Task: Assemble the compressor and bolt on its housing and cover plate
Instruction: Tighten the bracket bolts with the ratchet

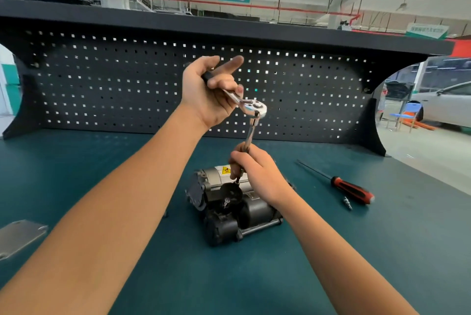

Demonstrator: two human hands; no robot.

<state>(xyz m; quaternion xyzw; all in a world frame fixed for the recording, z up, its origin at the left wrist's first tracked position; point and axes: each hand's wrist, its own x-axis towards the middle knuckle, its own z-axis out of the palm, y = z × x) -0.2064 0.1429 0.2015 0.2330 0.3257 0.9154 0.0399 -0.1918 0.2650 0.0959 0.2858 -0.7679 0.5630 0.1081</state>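
Observation:
The compressor [229,207], black with a silver motor body and a yellow warning label, lies on the green bench mat. A ratchet wrench [251,105] with a long extension bar [251,133] stands nearly upright over its top. My left hand [209,95] grips the ratchet's black handle, index finger stretched out. My right hand [257,174] holds the lower end of the extension, guiding its socket onto the black round housing. A loose bolt [226,202] stands on the housing nearer me. A grey metal cover plate [17,237] lies at the left edge of the mat.
A red-and-black screwdriver [351,188] and a small bit [347,203] lie to the right of the compressor. A black pegboard [127,80] with a shelf above closes off the back of the bench. The workshop floor and a white car [443,105] show at far right.

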